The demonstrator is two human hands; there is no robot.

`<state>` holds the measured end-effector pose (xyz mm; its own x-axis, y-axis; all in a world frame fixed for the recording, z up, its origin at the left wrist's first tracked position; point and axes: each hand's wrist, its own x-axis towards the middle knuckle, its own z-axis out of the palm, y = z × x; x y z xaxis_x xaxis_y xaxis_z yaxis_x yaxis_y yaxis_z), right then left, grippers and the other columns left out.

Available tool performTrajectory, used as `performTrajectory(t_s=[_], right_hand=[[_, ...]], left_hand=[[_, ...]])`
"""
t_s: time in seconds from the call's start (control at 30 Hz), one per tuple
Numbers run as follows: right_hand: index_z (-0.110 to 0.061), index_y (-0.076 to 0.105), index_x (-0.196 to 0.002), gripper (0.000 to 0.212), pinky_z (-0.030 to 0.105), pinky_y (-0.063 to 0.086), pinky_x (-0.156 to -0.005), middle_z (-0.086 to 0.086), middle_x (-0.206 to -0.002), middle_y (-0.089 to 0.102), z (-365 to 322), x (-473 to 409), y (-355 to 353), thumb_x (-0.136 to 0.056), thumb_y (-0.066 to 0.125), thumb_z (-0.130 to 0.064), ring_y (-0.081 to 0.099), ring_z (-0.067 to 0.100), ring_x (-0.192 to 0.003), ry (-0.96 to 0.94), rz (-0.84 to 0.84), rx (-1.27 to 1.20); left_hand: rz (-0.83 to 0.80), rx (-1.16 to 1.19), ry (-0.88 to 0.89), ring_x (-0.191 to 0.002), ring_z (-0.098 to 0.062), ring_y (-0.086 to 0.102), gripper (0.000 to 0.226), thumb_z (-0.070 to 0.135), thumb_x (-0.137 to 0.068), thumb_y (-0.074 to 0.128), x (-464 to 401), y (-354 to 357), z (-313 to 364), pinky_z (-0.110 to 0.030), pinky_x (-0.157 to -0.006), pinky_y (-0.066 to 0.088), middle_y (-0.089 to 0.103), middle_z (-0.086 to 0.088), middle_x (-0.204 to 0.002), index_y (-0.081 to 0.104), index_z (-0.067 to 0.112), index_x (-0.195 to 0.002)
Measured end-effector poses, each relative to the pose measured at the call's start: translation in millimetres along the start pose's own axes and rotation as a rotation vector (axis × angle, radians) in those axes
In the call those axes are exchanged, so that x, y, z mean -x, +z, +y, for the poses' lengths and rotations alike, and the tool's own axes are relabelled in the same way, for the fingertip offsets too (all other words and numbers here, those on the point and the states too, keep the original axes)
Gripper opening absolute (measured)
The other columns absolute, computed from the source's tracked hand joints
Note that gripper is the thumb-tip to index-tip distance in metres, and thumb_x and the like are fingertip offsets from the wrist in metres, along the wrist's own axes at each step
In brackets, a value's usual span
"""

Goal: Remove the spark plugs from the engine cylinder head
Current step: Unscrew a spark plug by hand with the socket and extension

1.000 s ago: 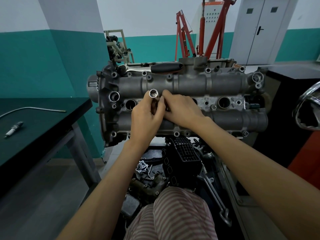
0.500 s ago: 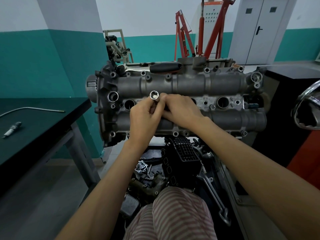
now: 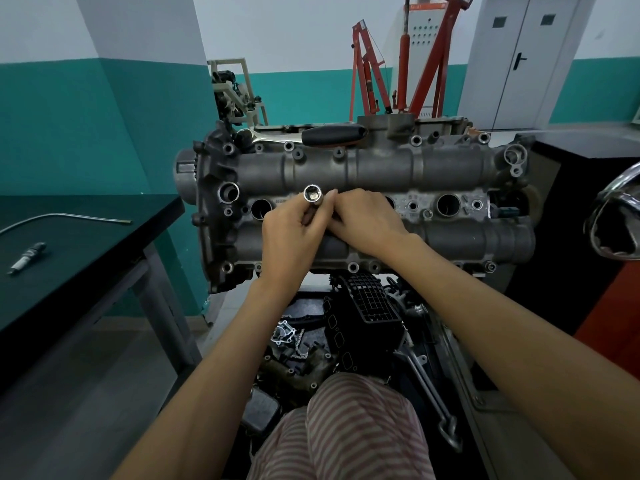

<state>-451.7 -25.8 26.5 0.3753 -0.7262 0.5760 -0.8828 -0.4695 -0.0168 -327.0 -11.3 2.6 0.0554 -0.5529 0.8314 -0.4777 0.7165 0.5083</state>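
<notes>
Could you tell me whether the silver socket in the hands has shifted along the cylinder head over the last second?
No. The socket sits just right of the leftmost plug well, as before.

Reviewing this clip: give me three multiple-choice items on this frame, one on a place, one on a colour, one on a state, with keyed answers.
1. Where does the loose spark plug lie?
A. on the dark table at left
B. on the cylinder head
C. on the floor

2. What colour is the hoist behind the engine?
A. yellow
B. red
C. blue

3. What is the left hand doing?
A. hanging idle
B. lying flat on the table
C. gripping the socket

Answers: 1 A, it rests on the dark table. 2 B, its frame is red. 3 C, the fingers curl round the metal tube over the cylinder head.
</notes>
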Motion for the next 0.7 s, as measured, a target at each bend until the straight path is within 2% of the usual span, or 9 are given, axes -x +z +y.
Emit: performTrajectory(t_s=[0.07, 0.13, 0.23, 0.33, 0.43, 0.57, 0.7], right_hand=[[-0.013, 0.057, -0.086, 0.027, 0.03, 0.029, -0.056, 0.011, -0.081, 0.066, 0.6, -0.2, 1.5, -0.09, 0.042, -0.034, 0.06, 0.035, -0.075, -0.021, 0.004, 0.019], [-0.015, 0.053, -0.09, 0.021, 0.03, 0.029, -0.057, 0.008, -0.088, 0.065, 0.8, 0.3, 1.7, -0.087, 0.043, -0.034, 0.06, 0.032, -0.08, -0.038, 0.005, -0.006], [-0.019, 0.036, -0.084, 0.019, 0.03, 0.027, -0.057, 0.006, -0.089, 0.062, 0.4, 0.4, 0.5, -0.085, 0.046, -0.036, 0.058, 0.031, -0.08, -0.029, -0.01, -0.052], [-0.018, 0.032, -0.084, 0.024, 0.031, 0.027, -0.056, 0.005, -0.087, 0.062, -0.3, 0.1, 0.5, -0.085, 0.046, -0.038, 0.058, 0.032, -0.077, -0.008, -0.01, -0.069], [-0.018, 0.037, -0.084, 0.023, 0.031, 0.028, -0.056, 0.006, -0.085, 0.064, -0.3, 0.6, 1.2, -0.085, 0.046, -0.04, 0.06, 0.032, -0.077, 0.007, 0.008, -0.078], [-0.014, 0.057, -0.095, 0.027, 0.031, 0.029, -0.057, 0.012, -0.084, 0.066, 0.5, 0.8, 1.7, -0.091, 0.043, -0.037, 0.061, 0.035, -0.079, -0.018, 0.04, -0.02], [-0.011, 0.056, -0.098, 0.027, 0.032, 0.029, -0.058, 0.013, -0.088, 0.067, 0.3, 0.0, 2.3, -0.092, 0.041, -0.033, 0.061, 0.037, -0.081, -0.052, 0.035, 0.003]], left_hand=[[-0.012, -0.007, -0.009, -0.048, -0.016, 0.033, 0.042, 0.031, -0.089, 0.058, 1.0, -0.1, -0.3, -0.032, -0.049, 0.033, 0.034, -0.002, -0.047, 0.048, 0.002, -0.06], [-0.018, -0.019, -0.022, -0.052, -0.02, 0.039, 0.035, 0.03, -0.088, 0.056, 1.9, -0.6, -0.4, -0.03, -0.05, 0.035, 0.037, 0.002, -0.049, 0.054, 0.001, -0.069], [-0.013, -0.015, -0.029, -0.051, -0.013, 0.04, 0.023, 0.022, -0.087, 0.056, 1.8, -1.5, 0.2, -0.02, -0.049, 0.032, 0.04, 0.005, -0.051, 0.053, 0.005, -0.072], [-0.018, -0.012, -0.045, -0.05, -0.01, 0.037, 0.028, 0.021, -0.088, 0.055, 1.2, -1.1, -0.2, -0.019, -0.049, 0.029, 0.037, 0.007, -0.048, 0.05, 0.006, -0.066], [-0.023, -0.012, -0.035, -0.049, -0.01, 0.035, 0.033, 0.024, -0.09, 0.055, 1.3, -0.7, -2.9, -0.022, -0.049, 0.028, 0.037, 0.005, -0.047, 0.054, 0.001, -0.066], [-0.013, -0.017, -0.024, -0.048, -0.009, 0.035, 0.033, 0.026, -0.089, 0.056, 0.7, -0.1, -3.7, -0.017, -0.048, 0.027, 0.037, 0.004, -0.046, 0.054, 0.004, -0.065], [-0.024, -0.014, -0.026, -0.046, -0.007, 0.036, 0.033, 0.025, -0.09, 0.055, 0.4, 0.1, -4.0, -0.014, -0.049, 0.025, 0.036, 0.009, -0.045, 0.05, 0.009, -0.062]])
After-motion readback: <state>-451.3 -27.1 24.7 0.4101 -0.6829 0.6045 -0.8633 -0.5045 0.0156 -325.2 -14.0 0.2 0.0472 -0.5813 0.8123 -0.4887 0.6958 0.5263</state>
